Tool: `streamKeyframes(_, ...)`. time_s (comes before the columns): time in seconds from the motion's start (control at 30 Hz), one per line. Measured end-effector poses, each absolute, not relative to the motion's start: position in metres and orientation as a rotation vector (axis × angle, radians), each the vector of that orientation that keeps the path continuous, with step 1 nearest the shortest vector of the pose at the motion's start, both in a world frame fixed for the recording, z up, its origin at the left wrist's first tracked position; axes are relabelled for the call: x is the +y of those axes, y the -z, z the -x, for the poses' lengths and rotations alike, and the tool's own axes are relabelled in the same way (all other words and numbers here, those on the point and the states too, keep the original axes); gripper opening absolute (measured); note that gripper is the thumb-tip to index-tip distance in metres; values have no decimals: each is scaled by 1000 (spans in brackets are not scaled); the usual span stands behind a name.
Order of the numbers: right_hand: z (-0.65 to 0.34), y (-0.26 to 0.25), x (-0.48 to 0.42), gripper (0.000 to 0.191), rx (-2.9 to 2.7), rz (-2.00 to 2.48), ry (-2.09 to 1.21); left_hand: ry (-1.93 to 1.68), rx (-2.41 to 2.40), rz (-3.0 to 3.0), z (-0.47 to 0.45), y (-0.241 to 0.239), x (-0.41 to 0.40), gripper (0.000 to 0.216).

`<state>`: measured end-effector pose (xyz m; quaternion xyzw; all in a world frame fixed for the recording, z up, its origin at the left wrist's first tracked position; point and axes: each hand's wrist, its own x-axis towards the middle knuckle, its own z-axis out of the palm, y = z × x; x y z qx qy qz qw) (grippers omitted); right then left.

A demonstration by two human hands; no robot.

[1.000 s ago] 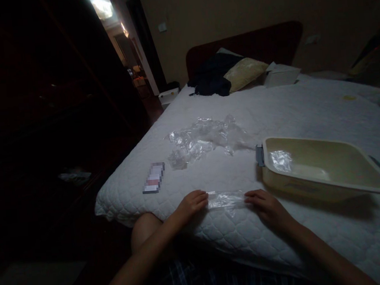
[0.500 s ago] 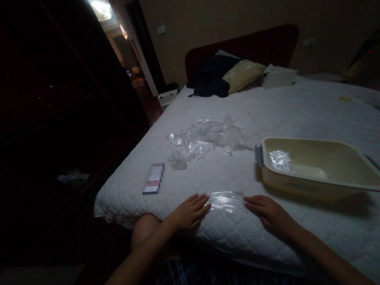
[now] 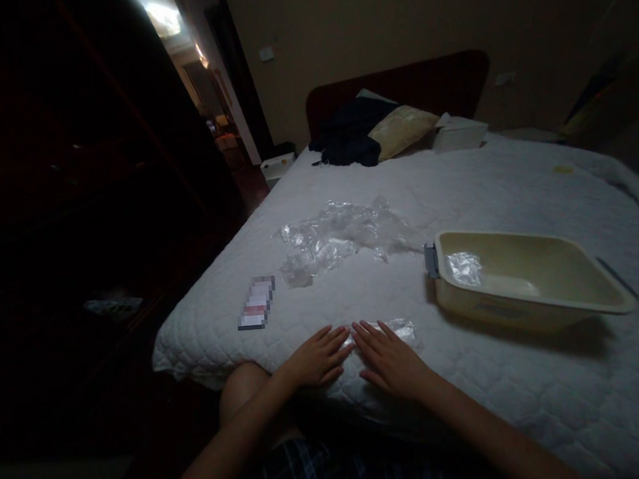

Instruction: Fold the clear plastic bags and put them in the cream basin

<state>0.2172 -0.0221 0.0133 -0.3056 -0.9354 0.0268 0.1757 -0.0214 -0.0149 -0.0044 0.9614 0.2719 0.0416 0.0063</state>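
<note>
My left hand [image 3: 320,356] lies flat at the bed's near edge, fingers stretched out, its fingertips at the left end of a flattened clear plastic bag [image 3: 402,329]. Right beside it, my right hand [image 3: 387,356] rests palm down on that bag with its fingers spread, covering much of it. Only the bag's top strip and right end show. Beyond my hands, a crumpled heap of clear plastic bags [image 3: 346,230] is spread over the white quilted bed cover [image 3: 204,315]. To the right stands a cream plastic bin [image 3: 535,311] with a shiny piece of clear plastic [image 3: 464,269] inside.
A phone [image 3: 257,303], its screen blurred out, lies left of my hands. At the headboard [image 3: 396,86] are dark clothing [image 3: 349,130], a beige pillow [image 3: 404,129] and a white box [image 3: 460,136]. A dim floor lies left of the bed, with a lit doorway beyond.
My right hand has moved left, from the right end of the plastic bag onto its middle, close to my left hand. My left hand has stayed in place.
</note>
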Motion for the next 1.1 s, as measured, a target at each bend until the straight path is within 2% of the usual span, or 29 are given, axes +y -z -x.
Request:
streamKeyframes(0.2, -246, 15, -14, 63, -2737, 892, -93, -179, 824, -3011, 22, 5, -14, 50)
streamKeyframes(0.47, -303, 16, -14, 60, -2716, 1025, -79, -117, 835, -2994, 23, 5, -13, 50)
streamKeyframes(0.9, -305, 17, -18, 60, -2677, 1073, -64, -24, 889, -3055, 36, 6, -19, 53)
streamKeyframes(1.1, -307, 15, -17, 59, -2587, 1028, -120, -186, 906, -3079, 32, 5, -22, 50)
